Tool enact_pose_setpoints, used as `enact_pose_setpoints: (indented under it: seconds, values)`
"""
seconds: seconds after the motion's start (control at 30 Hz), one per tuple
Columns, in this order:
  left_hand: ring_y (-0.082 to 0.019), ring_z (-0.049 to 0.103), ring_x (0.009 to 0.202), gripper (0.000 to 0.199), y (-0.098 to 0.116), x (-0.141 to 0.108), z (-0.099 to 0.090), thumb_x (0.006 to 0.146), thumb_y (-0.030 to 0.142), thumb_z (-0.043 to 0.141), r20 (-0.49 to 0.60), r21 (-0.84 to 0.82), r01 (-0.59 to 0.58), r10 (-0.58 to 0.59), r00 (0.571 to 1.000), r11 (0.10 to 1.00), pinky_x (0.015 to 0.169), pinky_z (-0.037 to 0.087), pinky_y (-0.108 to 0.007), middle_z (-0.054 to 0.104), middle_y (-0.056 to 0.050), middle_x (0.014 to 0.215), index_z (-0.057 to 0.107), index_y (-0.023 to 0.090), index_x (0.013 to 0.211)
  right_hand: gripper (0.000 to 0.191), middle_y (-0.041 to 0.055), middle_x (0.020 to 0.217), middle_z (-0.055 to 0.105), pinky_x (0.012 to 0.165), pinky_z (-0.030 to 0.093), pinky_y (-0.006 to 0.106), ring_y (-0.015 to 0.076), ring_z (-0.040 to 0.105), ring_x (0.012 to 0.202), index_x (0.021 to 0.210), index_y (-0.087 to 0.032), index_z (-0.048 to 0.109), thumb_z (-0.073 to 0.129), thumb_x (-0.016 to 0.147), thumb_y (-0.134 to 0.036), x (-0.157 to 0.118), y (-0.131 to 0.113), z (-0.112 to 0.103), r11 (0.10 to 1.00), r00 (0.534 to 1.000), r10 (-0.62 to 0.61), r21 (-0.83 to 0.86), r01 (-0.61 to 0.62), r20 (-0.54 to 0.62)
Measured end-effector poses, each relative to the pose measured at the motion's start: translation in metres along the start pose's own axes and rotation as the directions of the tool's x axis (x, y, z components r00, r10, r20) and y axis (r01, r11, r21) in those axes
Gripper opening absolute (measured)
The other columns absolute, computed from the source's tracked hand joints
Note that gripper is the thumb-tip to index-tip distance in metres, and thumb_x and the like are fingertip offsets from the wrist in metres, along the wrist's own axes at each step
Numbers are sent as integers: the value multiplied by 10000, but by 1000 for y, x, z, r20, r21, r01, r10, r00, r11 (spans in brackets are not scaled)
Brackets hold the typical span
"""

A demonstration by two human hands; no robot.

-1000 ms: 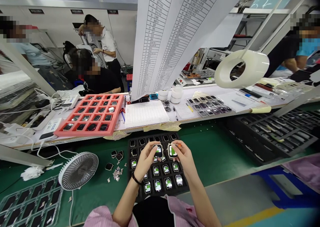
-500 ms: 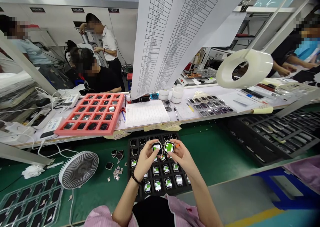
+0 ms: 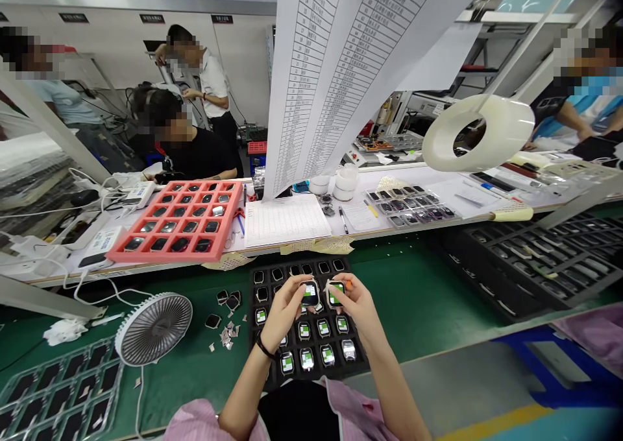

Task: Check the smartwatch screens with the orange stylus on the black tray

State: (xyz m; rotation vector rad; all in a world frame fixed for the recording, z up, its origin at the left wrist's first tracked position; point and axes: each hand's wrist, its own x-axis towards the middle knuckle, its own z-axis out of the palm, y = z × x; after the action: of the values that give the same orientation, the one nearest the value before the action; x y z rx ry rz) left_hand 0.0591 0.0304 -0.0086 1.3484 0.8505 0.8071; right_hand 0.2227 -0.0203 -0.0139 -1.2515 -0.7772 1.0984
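Note:
My left hand grips a watch with a lit screen between thumb and fingers. A second lit watch is pinched in my right hand, close beside the first. Both are raised above a black foam tray, which holds rows of square watches. Lower rows in the tray show green and white screens; the upper ones look dark. My hands hide part of the tray's middle.
Left of the tray lie loose dark watches, small scraps and a white fan. A pink tray sits on the shelf. Printed sheets and a tape roll hang ahead. A person in black sits across.
My hands and both watches have shifted slightly lower and apart, and the right watch has turned a little. The hanging sheet has swung right. The person across has leaned over.

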Motion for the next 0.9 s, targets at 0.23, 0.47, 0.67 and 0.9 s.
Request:
enact_pose_setpoints:
  seconds: [0.23,0.47,0.67,0.9]
  values:
    - [-70,508,565,420,4,-1,3,836,474,575,-2,-47,-10,10,1000,999,499,446,-215,581,-65,1076,533,213,1163,385,-6,775,605,555,476,247,141,560,656,956,-240,567,795,667,-351,0,1,-3,999,993,-33,-7,34,109]
    - [-69,475,526,382,4,-1,2,841,498,559,-37,-28,-11,10,999,1000,485,442,-214,592,-27,898,591,200,1078,364,-6,800,599,566,465,248,136,567,651,989,-255,571,760,709,-389,0,4,-4,1000,993,-25,1,25,119]
    - [-83,498,478,377,1,0,-2,878,509,493,-49,14,9,-8,999,1000,413,291,-198,548,2,709,630,187,1018,333,-16,700,528,417,309,235,120,504,518,985,-249,590,584,822,-539,-1,1,-6,1000,994,4,-9,-3,110]
    - [-51,392,469,395,0,-1,-2,877,481,506,-14,23,-22,22,1000,999,452,357,-207,600,-29,880,583,199,1141,353,19,851,587,438,341,235,143,570,627,1088,-274,551,656,800,-449,-2,2,-9,1000,984,-11,22,7,180]
